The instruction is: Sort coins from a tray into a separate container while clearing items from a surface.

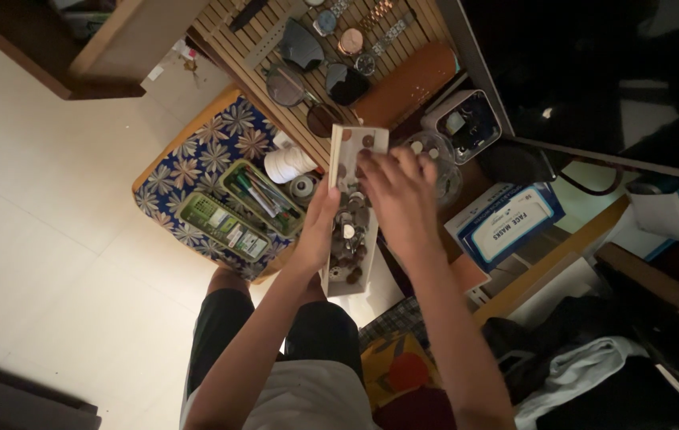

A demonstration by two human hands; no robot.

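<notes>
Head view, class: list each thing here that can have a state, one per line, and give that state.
White box: open, full of coins and small bits.
Left hand: grips the box's side.
Right hand: fingers spread over the box.
Green trays: open, filled.
Sunglasses: folded, lying on the slatted rack.
Tissue-style box: closed.

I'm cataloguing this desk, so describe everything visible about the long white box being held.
The long white box is a narrow, open-topped tray, seemingly card or plastic, held lengthwise away from the person above their lap. It is filled with small round coins or buttons, brown and silvery. The left hand grips its left wall; the right hand reaches into it from above, fingers spread over the contents.
</notes>
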